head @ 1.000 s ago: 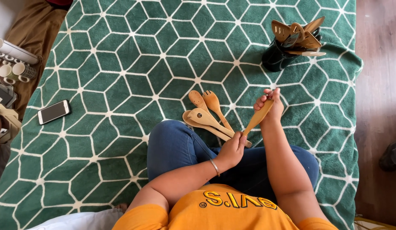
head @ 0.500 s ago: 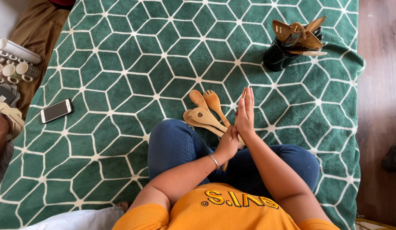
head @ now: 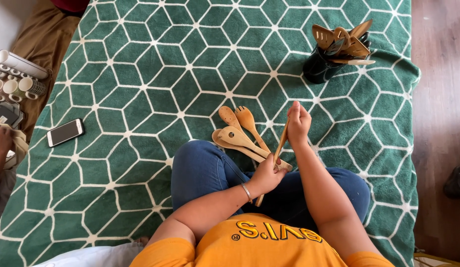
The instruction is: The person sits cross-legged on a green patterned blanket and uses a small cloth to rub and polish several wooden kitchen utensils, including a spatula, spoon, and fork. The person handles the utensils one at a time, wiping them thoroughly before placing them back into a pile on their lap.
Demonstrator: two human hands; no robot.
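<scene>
I sit cross-legged in blue jeans on a green blanket (head: 155, 74) with a white cube pattern. My left hand (head: 267, 173) grips the lower shaft of a long wooden utensil (head: 280, 143). My right hand (head: 298, 121) is closed around its upper end, hiding the tip. Several wooden spoons and a wooden fork (head: 237, 129) lie on the blanket just in front of my knee, touching each other.
A dark holder (head: 321, 66) packed with wooden utensils stands at the back right. A phone (head: 65, 132) lies on the blanket at left. White cups (head: 22, 84) sit at the far left edge. Wooden floor (head: 440, 99) runs along the right.
My right hand went from an open, flat palm against the utensil to a closed grip on its upper end. The utensil stays upright between both hands.
</scene>
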